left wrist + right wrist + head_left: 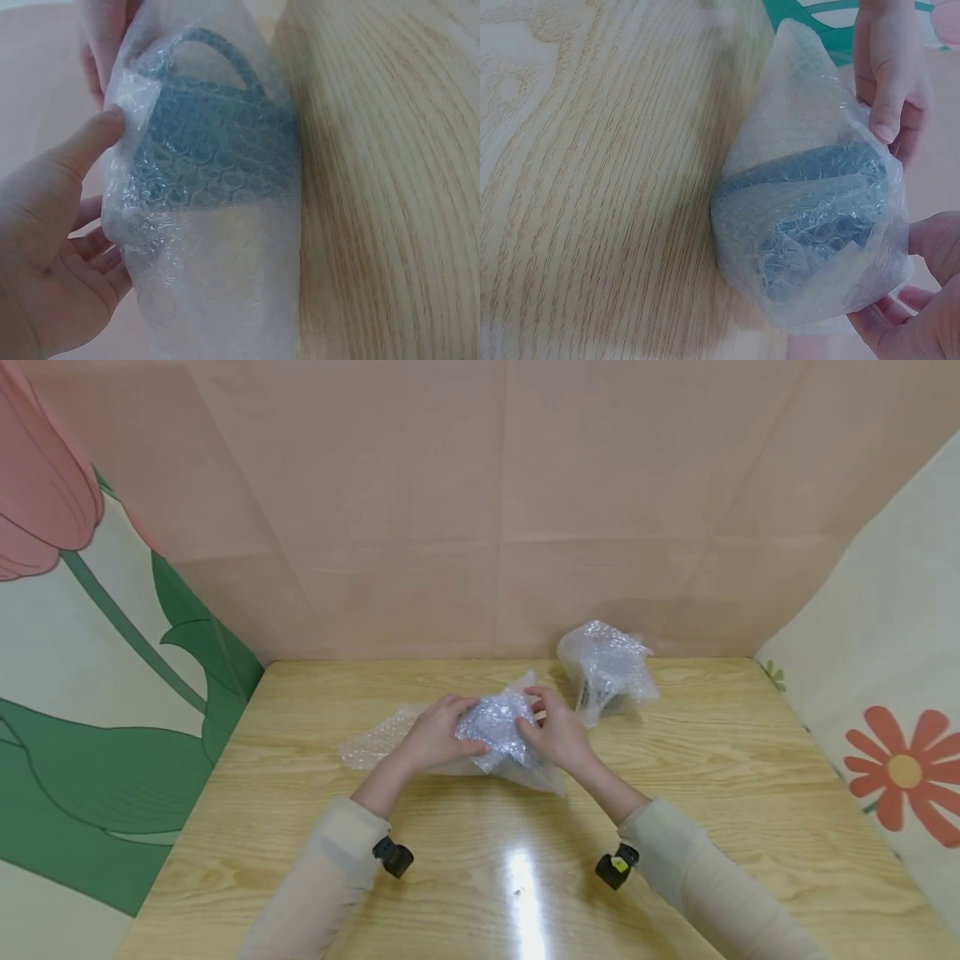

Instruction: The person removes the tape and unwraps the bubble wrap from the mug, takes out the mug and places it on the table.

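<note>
A blue cup-like object with a handle [217,60] shows through bubble wrap [498,727] on the wooden table. The left hand [438,737] holds the wrap's left side, its thumb on the near edge and fingers at the far side. On the right side, the right hand [557,731] grips the wrap with thumb and curled fingers. In the left wrist view the left hand [64,240] has its thumb against a whitish strip on the wrap. A loose tail of wrap [799,82] extends beyond the left hand.
A second bubble-wrapped bundle [607,664] stands at the table's back edge, right of the hands. Behind the wooden table [300,860] hangs a pinkish cloth [390,510]. Flower-patterned cloths [120,760] flank both sides.
</note>
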The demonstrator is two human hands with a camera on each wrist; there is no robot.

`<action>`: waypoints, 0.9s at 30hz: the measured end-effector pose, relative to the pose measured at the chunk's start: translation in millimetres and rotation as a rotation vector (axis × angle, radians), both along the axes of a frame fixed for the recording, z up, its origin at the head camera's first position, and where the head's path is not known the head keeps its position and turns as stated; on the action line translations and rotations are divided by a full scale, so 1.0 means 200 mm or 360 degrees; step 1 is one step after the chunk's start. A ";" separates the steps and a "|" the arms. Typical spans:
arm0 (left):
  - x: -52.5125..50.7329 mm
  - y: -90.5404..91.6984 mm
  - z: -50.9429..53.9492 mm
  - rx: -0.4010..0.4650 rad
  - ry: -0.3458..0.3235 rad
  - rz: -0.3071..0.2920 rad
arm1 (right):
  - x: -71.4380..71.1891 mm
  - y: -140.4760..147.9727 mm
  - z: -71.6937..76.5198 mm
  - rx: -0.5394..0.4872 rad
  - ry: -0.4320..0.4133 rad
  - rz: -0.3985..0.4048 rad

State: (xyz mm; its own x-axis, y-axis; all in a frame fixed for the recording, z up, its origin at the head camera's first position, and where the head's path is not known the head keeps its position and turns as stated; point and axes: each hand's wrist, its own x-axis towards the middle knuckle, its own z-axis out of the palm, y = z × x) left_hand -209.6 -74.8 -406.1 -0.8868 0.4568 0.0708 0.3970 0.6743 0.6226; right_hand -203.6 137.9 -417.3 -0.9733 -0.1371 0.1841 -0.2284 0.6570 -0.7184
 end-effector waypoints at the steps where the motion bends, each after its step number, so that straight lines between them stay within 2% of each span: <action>1: 0.00 0.00 0.00 0.0010 0.0000 0.0005 | 0.00 0.00 0.00 0.0000 0.0003 -0.0001; 10: 0.00 0.01 -0.02 0.0029 -0.0023 0.0024 | 0.01 -0.02 0.00 0.0118 0.0095 -0.0064; 15: 0.00 0.01 -0.01 0.0030 -0.0034 0.0035 | 0.02 -0.03 0.00 0.0209 0.0272 -0.0137; 20: 0.00 0.01 -0.01 0.0040 -0.0026 0.0035 | 0.03 -0.05 0.00 0.0301 0.0498 -0.0151; 27: 0.00 0.01 -0.02 0.0069 -0.0007 0.0034 | 0.05 -0.07 0.01 0.0311 0.0604 -0.0098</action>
